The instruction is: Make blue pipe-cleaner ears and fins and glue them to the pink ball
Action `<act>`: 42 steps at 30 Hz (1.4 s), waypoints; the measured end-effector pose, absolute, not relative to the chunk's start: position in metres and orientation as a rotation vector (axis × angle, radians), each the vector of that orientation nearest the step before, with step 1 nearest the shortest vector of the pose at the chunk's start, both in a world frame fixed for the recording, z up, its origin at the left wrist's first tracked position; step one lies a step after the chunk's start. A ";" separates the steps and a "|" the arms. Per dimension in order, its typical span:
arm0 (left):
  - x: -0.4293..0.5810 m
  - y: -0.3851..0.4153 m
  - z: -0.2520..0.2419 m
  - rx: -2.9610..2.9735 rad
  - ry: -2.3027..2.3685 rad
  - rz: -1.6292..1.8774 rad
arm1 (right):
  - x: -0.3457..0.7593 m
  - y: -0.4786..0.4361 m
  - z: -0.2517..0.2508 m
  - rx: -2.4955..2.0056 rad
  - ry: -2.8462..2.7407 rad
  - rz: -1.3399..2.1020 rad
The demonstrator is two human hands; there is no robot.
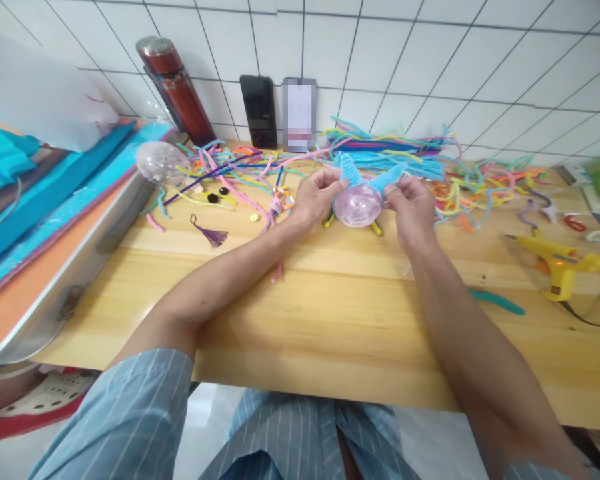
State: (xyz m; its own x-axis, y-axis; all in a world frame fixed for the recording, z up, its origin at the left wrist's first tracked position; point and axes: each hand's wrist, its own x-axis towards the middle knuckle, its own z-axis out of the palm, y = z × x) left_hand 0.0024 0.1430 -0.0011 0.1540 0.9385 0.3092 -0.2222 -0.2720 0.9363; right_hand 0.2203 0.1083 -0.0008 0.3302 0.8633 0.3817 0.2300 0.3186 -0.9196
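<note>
Near the back middle of the table is a clear pinkish plastic ball point(359, 206) with two pointed blue ear-like pieces on top. They look wound from pipe cleaner. Dark green and yellow bits point(377, 228) stick out below the ball. With fingers pinched, my left hand point(316, 197) grips the left blue ear point(350, 170) at its base. My right hand point(413, 207) pinches the right blue ear point(389, 176) from the other side. Both thumbs are close to the ball's upper sides.
Loose coloured pipe cleaners point(395, 160) lie along the tiled wall. A yellow glue gun point(560, 263) with a cord rests at the right. On the left are a purple tassel point(211, 233), another clear ball point(161, 162) and a plastic tray point(87, 283). Behind stand a red flask point(180, 93) and two phones point(259, 112).
</note>
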 end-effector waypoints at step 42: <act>-0.003 0.094 0.073 1.202 0.447 0.981 | 0.198 0.047 0.102 -1.148 -1.528 0.616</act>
